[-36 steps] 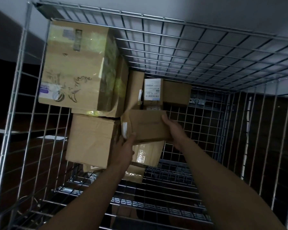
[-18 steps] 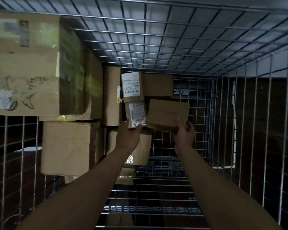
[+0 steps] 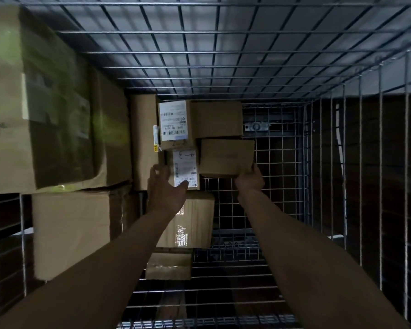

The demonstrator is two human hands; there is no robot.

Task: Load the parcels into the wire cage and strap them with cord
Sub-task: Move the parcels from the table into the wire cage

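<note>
Parcel in hand: a small plain brown parcel (image 3: 227,156) is pressed into the far end of the wire cage (image 3: 223,55), directly under a plain box (image 3: 217,119) and just right of a labelled box marked by hand (image 3: 185,168).
Right hand: the right hand (image 3: 249,179) grips the parcel's lower right corner from beneath, fingers curled onto it.
Left hand: the left hand (image 3: 167,188) is off the parcel, fingers spread wide and empty, hovering in front of the hand-marked box; whether it touches that box cannot be told.
Support: nothing shows under the parcel but open mesh, so it appears to be carried by the hand and by its press against neighbouring boxes; by this judgement it is not yet settled.
Stack so far: several cartons fill the left side, among them a large taped carton (image 3: 40,110) on top, a big brown carton (image 3: 71,231) below it, a box with a barcode label (image 3: 173,124) at the back and a tape-sealed box (image 3: 192,222) lower down.
Space left: the right side of the cage stands open down to the mesh floor (image 3: 223,293).
Cord: none is visible anywhere in view.
Progress: loading looks well under way but unfinished; strapping appears not yet begun.
</note>
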